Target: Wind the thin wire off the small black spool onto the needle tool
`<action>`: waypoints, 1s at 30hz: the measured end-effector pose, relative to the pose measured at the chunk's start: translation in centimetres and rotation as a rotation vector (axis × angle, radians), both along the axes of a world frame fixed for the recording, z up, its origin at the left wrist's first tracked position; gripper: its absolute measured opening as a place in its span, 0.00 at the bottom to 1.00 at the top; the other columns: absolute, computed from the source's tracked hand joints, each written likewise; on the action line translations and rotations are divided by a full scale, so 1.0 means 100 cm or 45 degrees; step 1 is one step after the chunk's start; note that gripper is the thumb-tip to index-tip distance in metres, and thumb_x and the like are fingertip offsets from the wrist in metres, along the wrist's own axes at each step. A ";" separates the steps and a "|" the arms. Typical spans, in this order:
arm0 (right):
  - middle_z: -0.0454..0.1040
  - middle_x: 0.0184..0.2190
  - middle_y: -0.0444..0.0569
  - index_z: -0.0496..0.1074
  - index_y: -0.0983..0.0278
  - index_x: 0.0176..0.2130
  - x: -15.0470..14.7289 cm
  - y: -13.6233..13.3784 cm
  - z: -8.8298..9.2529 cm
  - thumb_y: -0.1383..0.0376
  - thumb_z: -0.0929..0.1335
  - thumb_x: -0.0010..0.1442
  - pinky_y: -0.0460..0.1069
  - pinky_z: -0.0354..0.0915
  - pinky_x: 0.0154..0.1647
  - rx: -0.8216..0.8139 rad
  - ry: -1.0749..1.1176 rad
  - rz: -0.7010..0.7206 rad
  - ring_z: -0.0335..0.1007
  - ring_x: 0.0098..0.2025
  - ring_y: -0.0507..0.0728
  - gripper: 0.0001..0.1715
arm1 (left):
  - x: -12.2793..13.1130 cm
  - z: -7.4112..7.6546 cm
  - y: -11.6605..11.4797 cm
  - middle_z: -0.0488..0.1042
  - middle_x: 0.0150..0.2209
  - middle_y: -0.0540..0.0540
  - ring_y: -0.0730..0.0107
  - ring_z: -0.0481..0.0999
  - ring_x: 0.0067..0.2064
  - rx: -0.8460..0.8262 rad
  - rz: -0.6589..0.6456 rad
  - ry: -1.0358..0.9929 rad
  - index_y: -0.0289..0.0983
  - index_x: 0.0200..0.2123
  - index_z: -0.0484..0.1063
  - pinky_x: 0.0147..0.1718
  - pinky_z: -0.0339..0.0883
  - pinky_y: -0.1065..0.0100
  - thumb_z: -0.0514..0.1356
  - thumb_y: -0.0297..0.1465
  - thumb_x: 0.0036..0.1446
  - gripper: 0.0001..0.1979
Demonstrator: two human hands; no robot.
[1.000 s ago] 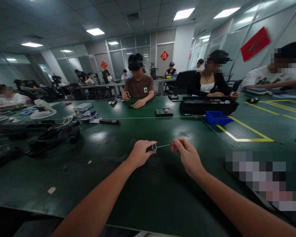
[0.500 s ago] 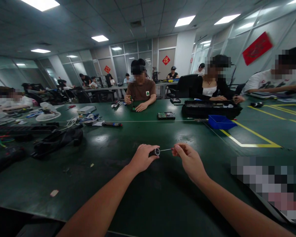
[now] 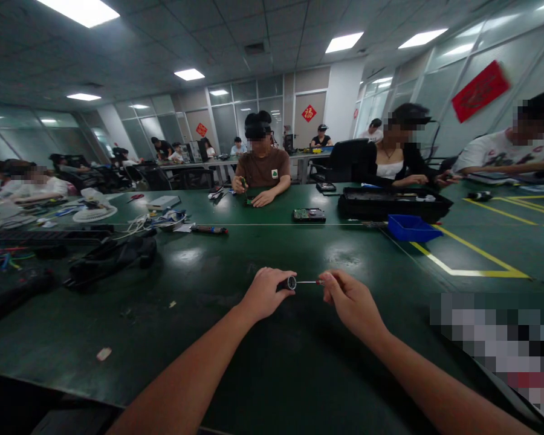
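Observation:
My left hand is closed round a small black cylindrical handle with a silver collar at its right end. A thin metal shaft runs from that collar to my right hand, whose fingertips pinch the shaft's far end, where a small red part shows. Both hands hover just above the dark green table, near its middle and a little in front of me.
A black bag and cables lie left. A blue bin, a long black case and a circuit board sit beyond my hands. Yellow tape marks the right. People sit along the far side.
My right hand has slid left along the shaft toward the handle, so less shaft shows between my hands. The view has tilted slightly.

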State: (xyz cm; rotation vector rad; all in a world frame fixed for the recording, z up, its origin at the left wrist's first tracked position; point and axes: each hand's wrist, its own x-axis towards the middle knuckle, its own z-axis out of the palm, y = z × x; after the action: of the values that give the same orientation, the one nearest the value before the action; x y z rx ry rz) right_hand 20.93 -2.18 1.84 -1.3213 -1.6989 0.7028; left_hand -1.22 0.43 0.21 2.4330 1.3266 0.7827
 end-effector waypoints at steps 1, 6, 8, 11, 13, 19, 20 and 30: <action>0.70 0.21 0.43 0.72 0.60 0.38 0.000 0.000 -0.001 0.50 0.60 0.67 0.51 0.61 0.28 0.007 -0.012 -0.012 0.68 0.24 0.56 0.21 | 0.000 0.000 0.000 0.78 0.48 0.46 0.59 0.73 0.50 -0.002 0.001 0.002 0.44 0.55 0.71 0.54 0.59 0.53 0.65 0.33 0.59 0.21; 0.74 0.32 0.47 0.66 0.61 0.55 0.000 0.001 -0.006 0.53 0.61 0.66 0.52 0.65 0.34 0.056 0.054 0.010 0.73 0.34 0.58 0.22 | 0.001 0.002 0.000 0.78 0.48 0.45 0.59 0.73 0.49 -0.016 0.019 -0.017 0.43 0.56 0.70 0.54 0.60 0.53 0.64 0.34 0.59 0.21; 0.74 0.31 0.47 0.66 0.60 0.55 0.001 0.001 -0.006 0.52 0.60 0.67 0.53 0.66 0.36 0.022 0.094 0.012 0.73 0.34 0.59 0.23 | 0.000 0.001 0.000 0.78 0.48 0.46 0.60 0.73 0.49 -0.004 0.018 -0.018 0.43 0.56 0.70 0.54 0.60 0.53 0.64 0.34 0.59 0.21; 0.72 0.26 0.46 0.72 0.60 0.47 0.000 0.000 -0.004 0.49 0.57 0.67 0.53 0.64 0.31 -0.038 0.050 -0.010 0.70 0.28 0.58 0.24 | 0.000 -0.001 0.001 0.78 0.48 0.47 0.60 0.73 0.50 0.006 0.013 -0.022 0.44 0.56 0.70 0.55 0.59 0.54 0.65 0.34 0.58 0.22; 0.73 0.28 0.47 0.73 0.60 0.44 0.000 0.000 -0.002 0.49 0.57 0.67 0.52 0.63 0.30 -0.026 0.007 -0.029 0.69 0.27 0.57 0.24 | 0.000 -0.002 0.001 0.77 0.48 0.46 0.60 0.73 0.50 -0.001 0.014 -0.028 0.44 0.56 0.70 0.56 0.58 0.53 0.65 0.34 0.58 0.22; 0.74 0.34 0.46 0.69 0.59 0.46 0.001 -0.001 -0.004 0.54 0.60 0.66 0.51 0.63 0.32 -0.006 0.100 0.025 0.69 0.32 0.57 0.16 | 0.000 0.001 0.001 0.78 0.47 0.45 0.59 0.73 0.48 -0.004 0.035 -0.035 0.43 0.55 0.71 0.53 0.60 0.54 0.65 0.34 0.59 0.20; 0.73 0.33 0.46 0.70 0.58 0.44 0.001 -0.001 -0.005 0.53 0.59 0.67 0.51 0.62 0.32 -0.014 0.090 0.039 0.69 0.32 0.57 0.17 | 0.000 0.002 0.001 0.78 0.47 0.46 0.59 0.73 0.48 -0.005 0.033 -0.039 0.43 0.55 0.71 0.53 0.60 0.54 0.65 0.34 0.59 0.20; 0.76 0.33 0.49 0.73 0.62 0.40 -0.004 0.005 -0.005 0.53 0.70 0.56 0.54 0.66 0.40 -0.101 0.476 -0.036 0.71 0.36 0.59 0.17 | 0.000 0.002 0.001 0.77 0.46 0.45 0.59 0.73 0.48 -0.018 0.063 -0.049 0.42 0.55 0.72 0.53 0.61 0.54 0.65 0.33 0.58 0.20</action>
State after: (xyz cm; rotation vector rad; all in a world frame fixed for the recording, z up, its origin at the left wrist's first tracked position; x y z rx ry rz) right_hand 20.51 -1.72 1.33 -1.1780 -1.3617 0.9440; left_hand -1.22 0.52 0.43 2.3704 1.3776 0.8259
